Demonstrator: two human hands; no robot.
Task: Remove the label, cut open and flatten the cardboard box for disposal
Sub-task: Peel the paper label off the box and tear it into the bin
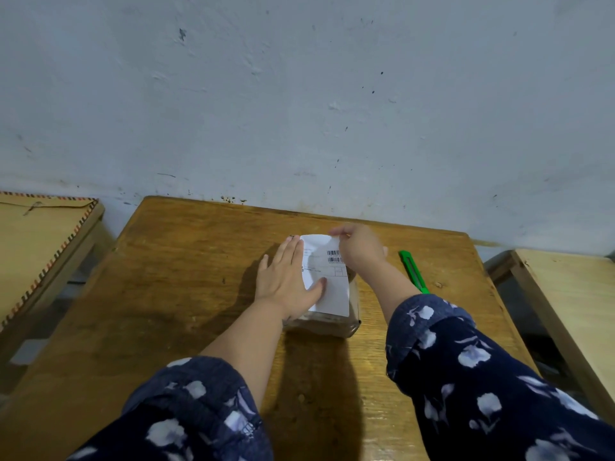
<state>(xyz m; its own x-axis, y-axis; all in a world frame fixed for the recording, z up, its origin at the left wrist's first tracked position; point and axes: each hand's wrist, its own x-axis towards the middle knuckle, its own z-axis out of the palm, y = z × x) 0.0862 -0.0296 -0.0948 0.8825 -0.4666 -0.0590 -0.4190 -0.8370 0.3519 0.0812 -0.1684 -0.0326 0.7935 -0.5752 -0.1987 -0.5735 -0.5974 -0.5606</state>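
A small cardboard box (324,324) wrapped in clear tape sits on the middle of the wooden table (173,294). A white shipping label (329,287) with barcodes covers its top. My left hand (286,281) lies flat on the box's left side, fingers spread, thumb resting on the label. My right hand (357,249) pinches the label's far right corner between thumb and fingers; that corner looks slightly lifted. A green utility knife (412,269) lies on the table just right of my right forearm.
A blue-grey wall rises right behind the table's far edge. A second table (36,241) with a brown envelope stands to the left. A pale wooden table (572,294) stands to the right, with a gap between.
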